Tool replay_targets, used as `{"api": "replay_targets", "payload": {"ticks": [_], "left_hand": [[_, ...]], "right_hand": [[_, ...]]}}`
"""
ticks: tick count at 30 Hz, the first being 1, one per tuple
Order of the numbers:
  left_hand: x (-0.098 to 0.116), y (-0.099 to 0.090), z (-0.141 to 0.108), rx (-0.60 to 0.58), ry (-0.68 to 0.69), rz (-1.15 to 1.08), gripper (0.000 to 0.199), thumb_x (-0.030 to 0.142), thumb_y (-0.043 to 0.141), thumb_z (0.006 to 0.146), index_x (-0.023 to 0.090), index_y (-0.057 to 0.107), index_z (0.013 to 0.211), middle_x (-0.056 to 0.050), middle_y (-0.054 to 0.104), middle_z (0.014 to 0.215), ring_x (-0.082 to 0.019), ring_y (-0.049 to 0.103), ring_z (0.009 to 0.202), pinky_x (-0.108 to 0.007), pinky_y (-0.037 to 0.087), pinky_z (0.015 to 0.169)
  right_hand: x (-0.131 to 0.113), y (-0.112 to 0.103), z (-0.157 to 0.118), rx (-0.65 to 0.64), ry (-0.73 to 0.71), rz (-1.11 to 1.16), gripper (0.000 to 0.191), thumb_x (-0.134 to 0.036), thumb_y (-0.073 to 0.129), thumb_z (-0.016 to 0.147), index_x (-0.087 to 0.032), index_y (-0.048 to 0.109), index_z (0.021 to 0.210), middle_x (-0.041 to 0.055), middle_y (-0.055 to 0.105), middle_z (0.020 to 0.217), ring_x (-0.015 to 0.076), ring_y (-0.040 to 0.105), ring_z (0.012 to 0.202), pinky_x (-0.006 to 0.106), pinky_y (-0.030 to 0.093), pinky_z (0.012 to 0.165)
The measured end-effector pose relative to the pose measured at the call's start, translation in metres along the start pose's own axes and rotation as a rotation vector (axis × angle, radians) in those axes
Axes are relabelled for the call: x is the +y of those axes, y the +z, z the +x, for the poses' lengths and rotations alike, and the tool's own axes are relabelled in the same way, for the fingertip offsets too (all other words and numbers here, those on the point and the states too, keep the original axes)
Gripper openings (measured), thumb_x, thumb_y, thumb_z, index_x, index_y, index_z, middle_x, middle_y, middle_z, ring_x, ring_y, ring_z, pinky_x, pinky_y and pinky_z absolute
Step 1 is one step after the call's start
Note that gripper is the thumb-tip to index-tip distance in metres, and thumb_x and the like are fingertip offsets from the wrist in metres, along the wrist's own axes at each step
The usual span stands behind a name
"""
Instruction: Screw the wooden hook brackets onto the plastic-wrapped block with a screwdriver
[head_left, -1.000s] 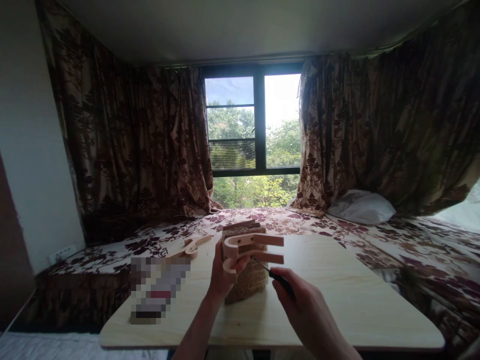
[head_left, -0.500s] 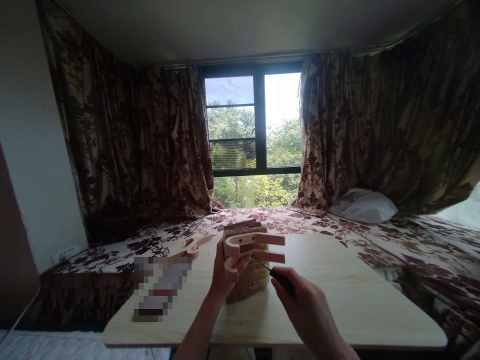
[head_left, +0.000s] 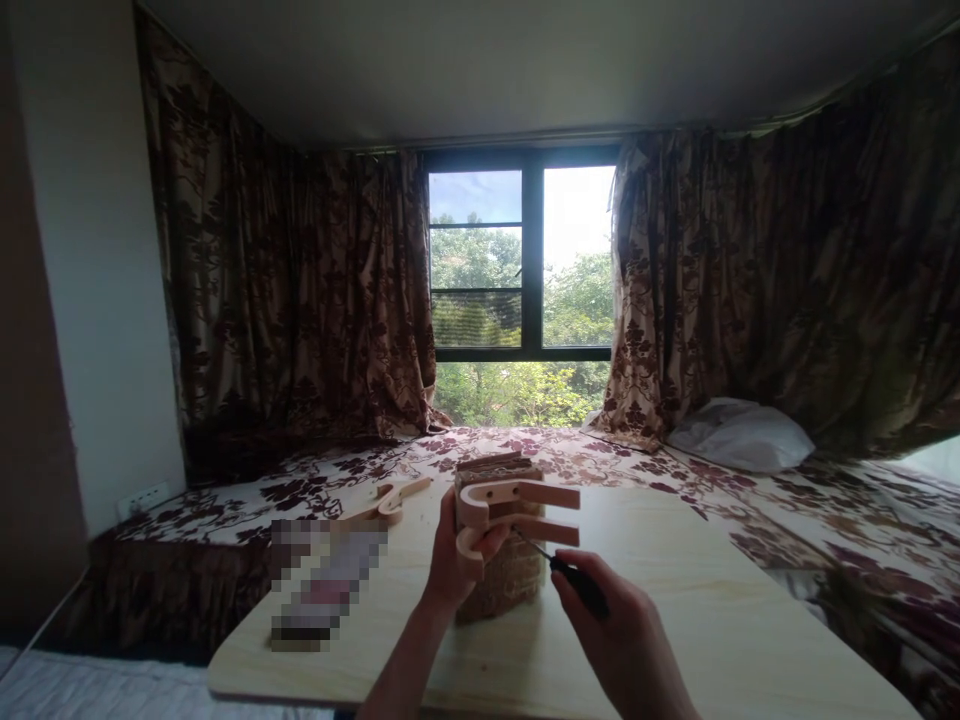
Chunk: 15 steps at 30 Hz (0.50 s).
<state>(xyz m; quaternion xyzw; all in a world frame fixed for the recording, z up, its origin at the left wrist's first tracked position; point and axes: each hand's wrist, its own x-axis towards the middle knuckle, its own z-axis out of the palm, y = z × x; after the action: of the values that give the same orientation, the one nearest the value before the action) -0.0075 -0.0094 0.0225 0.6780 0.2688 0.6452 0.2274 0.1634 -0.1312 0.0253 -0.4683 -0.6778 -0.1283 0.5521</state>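
Near the middle of the table, my left hand point(head_left: 448, 565) is closed on a curved, pale wooden piece point(head_left: 525, 494) with two prongs pointing right. Small dark holes or screw heads show on its upper arm. Behind this piece stands a brown, rough-sided block point(head_left: 499, 585). My right hand point(head_left: 611, 610) grips the black handle of a screwdriver point(head_left: 581, 585), whose thin shaft reaches up and left to the lower prong. Where exactly its tip meets the wood is too small to tell.
Another curved wooden piece point(head_left: 390, 503) lies at the table's back left, beside a pixelated flat item point(head_left: 330, 585). The pale table point(head_left: 675, 640) borders a flowered cover point(head_left: 645, 458) with a white bag point(head_left: 741, 435). Curtains flank the window.
The whole view has shifted, so things appear slightly lower and farther right. Both hands keep their holds, and the screwdriver stays by the wooden piece.
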Motion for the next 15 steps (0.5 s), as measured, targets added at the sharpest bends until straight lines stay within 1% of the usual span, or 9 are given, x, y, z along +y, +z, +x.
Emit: {"api": "replay_targets", "payload": {"ticks": [2,3,6,7,8,12,15], "left_hand": [[-0.0015,-0.0006,-0.0001,0.006,-0.003,0.004,0.058,0.033,0.073,0.069,0.024,0.042,0.117,-0.004,0.06,0.113,-0.024,0.059,0.106,-0.037,0.049,0.09],[-0.0021,-0.0008,-0.0003,0.006,-0.004,0.006,0.058,0.033,0.073,0.069,0.024,0.042,0.118,-0.004,0.06,0.114,-0.024,0.059,0.105,-0.038,0.049,0.091],[-0.0019,-0.0006,-0.0014,-0.006,-0.007,0.005,0.06,0.033,0.072,0.07,0.025,0.04,0.12,-0.004,0.06,0.114,-0.024,0.059,0.105,-0.037,0.05,0.09],[-0.0012,-0.0003,-0.0018,-0.009,-0.007,0.004,0.06,0.033,0.072,0.071,0.025,0.039,0.121,-0.004,0.06,0.114,-0.023,0.06,0.105,-0.037,0.05,0.09],[-0.0001,0.0,-0.0022,-0.011,-0.007,0.003,0.061,0.034,0.071,0.071,0.025,0.038,0.122,-0.004,0.06,0.114,-0.023,0.06,0.105,-0.037,0.05,0.09],[0.0045,0.0002,-0.0022,-0.003,-0.011,0.007,0.062,0.033,0.071,0.071,0.024,0.037,0.122,-0.005,0.06,0.114,-0.023,0.061,0.103,-0.037,0.05,0.089],[0.0059,-0.001,-0.0006,0.004,-0.002,0.016,0.06,0.032,0.071,0.071,0.023,0.039,0.12,-0.005,0.06,0.113,-0.024,0.06,0.104,-0.038,0.049,0.09]], "right_hand": [[0.0012,-0.0001,-0.0002,-0.007,0.008,0.011,0.012,-0.026,0.053,0.089,-0.023,0.06,0.097,-0.0011,0.071,0.074,0.0139,0.067,0.058,0.02,0.051,0.053],[0.0015,-0.0006,-0.0003,-0.009,-0.01,0.003,0.012,-0.026,0.053,0.088,-0.023,0.06,0.098,-0.0002,0.071,0.076,0.0145,0.067,0.059,0.021,0.051,0.054],[0.0023,-0.0023,-0.0012,-0.005,-0.126,-0.049,0.016,-0.025,0.052,0.088,-0.023,0.062,0.101,0.0031,0.069,0.079,0.0173,0.066,0.063,0.025,0.051,0.056],[0.0027,-0.0024,-0.0016,-0.005,-0.151,-0.049,0.017,-0.024,0.052,0.088,-0.023,0.063,0.102,0.0037,0.069,0.079,0.0178,0.066,0.065,0.026,0.051,0.057],[0.0031,-0.0019,-0.0021,-0.01,-0.145,-0.024,0.018,-0.023,0.053,0.088,-0.023,0.064,0.102,0.0039,0.069,0.08,0.018,0.066,0.066,0.026,0.051,0.058],[0.0048,0.0037,-0.0036,-0.019,0.033,0.141,0.015,-0.026,0.055,0.087,-0.022,0.065,0.098,0.0041,0.071,0.084,0.0177,0.067,0.07,0.025,0.053,0.064],[0.0042,0.0064,-0.003,-0.012,0.094,0.171,0.015,-0.028,0.052,0.089,-0.021,0.063,0.096,0.0036,0.072,0.081,0.0165,0.068,0.068,0.022,0.053,0.062]]}}
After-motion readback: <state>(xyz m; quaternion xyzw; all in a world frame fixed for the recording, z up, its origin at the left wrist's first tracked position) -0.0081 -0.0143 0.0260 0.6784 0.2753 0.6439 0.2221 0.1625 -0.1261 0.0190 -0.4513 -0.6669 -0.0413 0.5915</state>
